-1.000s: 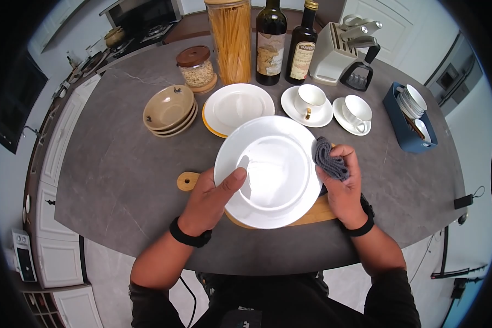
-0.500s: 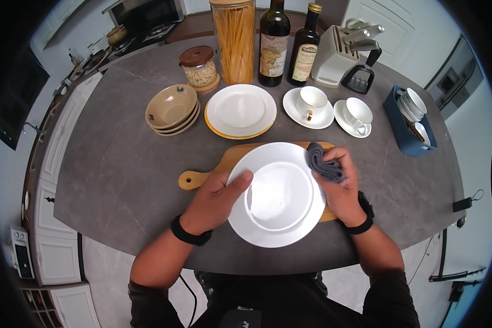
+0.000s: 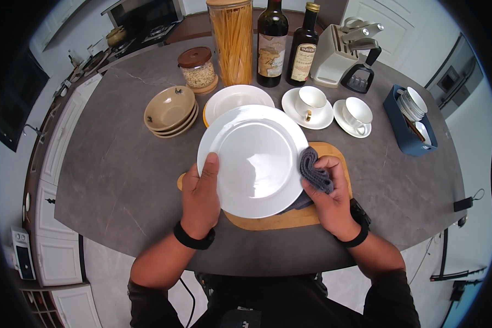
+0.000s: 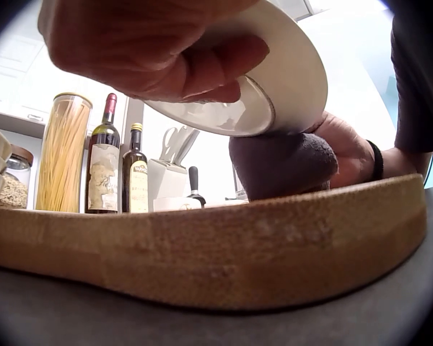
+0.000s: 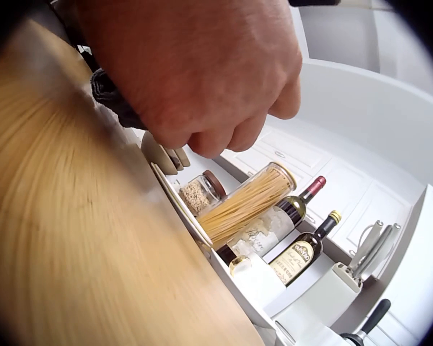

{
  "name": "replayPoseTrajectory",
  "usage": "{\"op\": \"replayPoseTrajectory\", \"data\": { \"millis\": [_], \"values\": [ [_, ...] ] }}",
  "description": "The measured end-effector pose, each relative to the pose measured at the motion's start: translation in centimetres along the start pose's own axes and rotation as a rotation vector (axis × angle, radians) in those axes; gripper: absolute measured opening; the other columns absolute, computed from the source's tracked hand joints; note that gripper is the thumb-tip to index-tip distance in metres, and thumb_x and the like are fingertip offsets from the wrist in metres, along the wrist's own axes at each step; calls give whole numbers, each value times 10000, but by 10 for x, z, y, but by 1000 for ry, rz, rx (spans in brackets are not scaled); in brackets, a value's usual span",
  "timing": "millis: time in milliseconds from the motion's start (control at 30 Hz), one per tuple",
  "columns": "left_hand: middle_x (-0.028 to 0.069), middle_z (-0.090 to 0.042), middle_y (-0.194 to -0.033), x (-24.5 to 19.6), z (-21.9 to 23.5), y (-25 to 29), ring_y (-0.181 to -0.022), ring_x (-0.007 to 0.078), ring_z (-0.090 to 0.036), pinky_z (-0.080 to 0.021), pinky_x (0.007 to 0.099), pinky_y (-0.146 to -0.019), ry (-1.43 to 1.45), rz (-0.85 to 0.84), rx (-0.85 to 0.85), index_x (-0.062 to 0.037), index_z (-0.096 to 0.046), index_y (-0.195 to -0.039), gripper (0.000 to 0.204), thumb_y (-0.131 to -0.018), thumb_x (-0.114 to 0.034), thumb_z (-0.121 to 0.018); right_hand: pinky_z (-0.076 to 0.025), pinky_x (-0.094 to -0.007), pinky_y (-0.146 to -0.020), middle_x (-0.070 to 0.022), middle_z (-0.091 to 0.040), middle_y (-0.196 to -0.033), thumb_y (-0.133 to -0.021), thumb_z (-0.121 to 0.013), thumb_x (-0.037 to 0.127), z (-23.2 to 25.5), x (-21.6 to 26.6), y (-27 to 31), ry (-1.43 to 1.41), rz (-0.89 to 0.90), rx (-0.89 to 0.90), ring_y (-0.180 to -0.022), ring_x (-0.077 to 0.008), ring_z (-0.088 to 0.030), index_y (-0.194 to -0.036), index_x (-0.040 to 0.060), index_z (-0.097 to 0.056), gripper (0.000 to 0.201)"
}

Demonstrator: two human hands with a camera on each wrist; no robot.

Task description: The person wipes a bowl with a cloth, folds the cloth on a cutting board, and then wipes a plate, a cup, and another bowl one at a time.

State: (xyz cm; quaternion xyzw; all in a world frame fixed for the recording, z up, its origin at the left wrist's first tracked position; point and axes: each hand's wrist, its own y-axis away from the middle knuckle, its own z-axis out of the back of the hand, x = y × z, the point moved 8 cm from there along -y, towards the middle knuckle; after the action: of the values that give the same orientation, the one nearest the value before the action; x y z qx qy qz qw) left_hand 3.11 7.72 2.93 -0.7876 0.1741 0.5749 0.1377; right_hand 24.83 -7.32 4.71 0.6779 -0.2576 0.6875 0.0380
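My left hand (image 3: 201,191) grips a white plate (image 3: 251,164) at its left rim, thumb on the upper face. In the left wrist view its curled fingers (image 4: 224,65) lie against the plate's underside, near the foot ring. A folded dark grey cloth (image 3: 314,172) is pinched in my right hand (image 3: 336,208) against the plate's right rim. More of the grey cloth (image 4: 285,166) hangs below the plate in the left wrist view. The plate is held above a wooden cutting board (image 3: 333,153), covering much of it in the head view.
Beyond the board stand stacked brown bowls (image 3: 169,106), a white plate on a yellow-rimmed one (image 3: 238,98), and two cups (image 3: 311,99) on saucers. Behind them are a jar (image 3: 197,71), a pasta canister (image 3: 229,44), two bottles and a knife block (image 3: 333,54). A blue bin (image 3: 407,126) sits right.
The plate first came down toward me, then rose up and left, now overlapping the far plate. My left thumb has turned more upright. The cloth stays at the right rim, slightly further left.
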Motion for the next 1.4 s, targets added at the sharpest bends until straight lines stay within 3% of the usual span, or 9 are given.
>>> {"op": "replayPoseTrajectory", "data": {
  "millis": [200, 267, 400, 467, 567, 900, 1167, 1300, 1400],
  "values": [
    [60, -750, -1189, -5, -9, 3, -1067, 94, -676, -541, 262, -945, -25, 27, 67, 41, -671, -1368, 553, -1158, -461, -579, -478, -246, -943, -4, -610, -1161, -973, -684, -102, 16, -1, -6, 65, 61, -51, -1043, -67, -574, -1243, 91, -529, 367],
    [60, -741, -1220, -1, -16, 5, -1090, 94, -669, -539, 268, -960, -24, 123, 234, 36, -657, -1404, 567, -1156, -469, -579, -471, -245, -956, -9, -619, -1186, -952, -653, -116, 25, 0, -10, 65, 97, -73, -1057, -66, -572, -1236, 90, -535, 370],
    [60, -736, -1240, 5, -19, 6, -1112, 99, -668, -540, 281, -977, -47, 174, 314, 30, -641, -1435, 584, -1154, -477, -581, -446, -239, -1009, -5, -598, -1200, -910, -631, -105, 33, -2, -12, -9, 59, -67, -1086, -77, -568, -1234, 100, -534, 396],
    [103, -752, -1288, 7, -23, 10, -1150, 158, -724, -566, 311, -1005, -35, 229, 356, 40, -640, -1419, 530, -1154, -416, -593, -444, -239, -1006, -7, -597, -1201, -909, -632, -100, 30, 2, -14, -16, 64, -71, -1085, -76, -566, -1234, 99, -534, 394],
    [103, -754, -1271, 6, -28, 13, -1127, 152, -726, -570, 308, -988, -65, 250, 398, 41, -648, -1411, 558, -1137, -444, -620, -456, -246, -997, -9, -608, -1181, -926, -618, -109, 31, 2, -14, 12, 83, -45, -1081, -74, -572, -1235, 88, -534, 377],
    [72, -755, -1215, 15, -15, 7, -1064, 103, -688, -556, 281, -946, -75, 262, 241, 36, -669, -1389, 556, -1147, -460, -603, -442, -254, -1023, -24, -565, -1278, -989, -668, -87, 12, -5, -5, 38, 91, -33, -1160, -82, -535, -1342, 94, -493, 434],
    [75, -753, -1197, 1, -4, 3, -1064, 105, -688, -550, 268, -947, 19, 28, 13, 40, -667, -1372, 550, -1152, -459, -592, -449, -252, -953, -31, -531, -1252, -984, -652, -89, -3, -4, 8, 14, 40, -5, -1093, -80, -510, -1373, 105, -437, 485],
    [69, -751, -1201, -1, -8, 7, -1066, 99, -684, -547, 265, -949, -26, 30, 54, 38, -664, -1379, 557, -1152, -465, -590, -456, -239, -951, -27, -557, -1240, -973, -641, -109, 7, 2, 1, 66, 68, -49, -1091, -74, -534, -1336, 99, -470, 452],
    [37, -747, -1179, 5, -19, 9, -1059, 87, -674, -541, 257, -939, -49, 125, 277, 30, -662, -1388, 532, -1147, -441, -613, -460, -235, -956, -19, -584, -1215, -971, -628, -113, 25, 3, -8, 32, 81, -85, -1076, -67, -551, -1300, 88, -505, 404]
  ]
}}
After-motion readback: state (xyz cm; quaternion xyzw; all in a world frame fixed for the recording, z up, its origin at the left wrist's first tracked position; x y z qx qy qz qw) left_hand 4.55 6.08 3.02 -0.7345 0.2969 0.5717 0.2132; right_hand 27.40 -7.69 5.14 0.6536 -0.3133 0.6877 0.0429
